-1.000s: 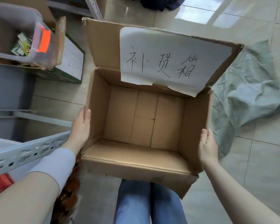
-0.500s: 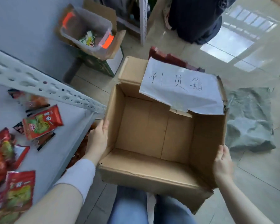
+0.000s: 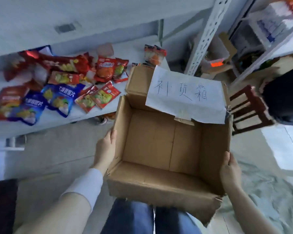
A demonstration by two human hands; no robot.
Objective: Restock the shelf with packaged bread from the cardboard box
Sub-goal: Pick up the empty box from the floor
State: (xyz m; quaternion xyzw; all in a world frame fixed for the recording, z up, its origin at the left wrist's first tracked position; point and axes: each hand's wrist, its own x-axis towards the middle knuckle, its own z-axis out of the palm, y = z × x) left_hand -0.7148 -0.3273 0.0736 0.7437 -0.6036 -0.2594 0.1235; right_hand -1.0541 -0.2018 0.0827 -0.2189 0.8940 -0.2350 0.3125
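An open cardboard box [image 3: 161,184] with nothing inside it is held in front of me, above my knees. A white paper sheet with handwritten characters [image 3: 186,97] hangs over its far flap. My left hand [image 3: 106,149] lies against the box's left wall, fingertips at the rim. My right hand [image 3: 230,171] holds the right wall, thumb over the edge. Red and blue packaged goods [image 3: 61,85] lie spread on the grey shelf [image 3: 61,119] at the left.
A perforated white shelf upright [image 3: 205,34] stands behind the box. A dark red wooden stool [image 3: 249,108] and a dark-clothed person [image 3: 284,95] are at the right. A grey cloth [image 3: 267,196] lies on the tiled floor at lower right.
The view has risen and swung left, so the shelf with its packages now fills the upper left. The box has come up with both hands still on its side walls.
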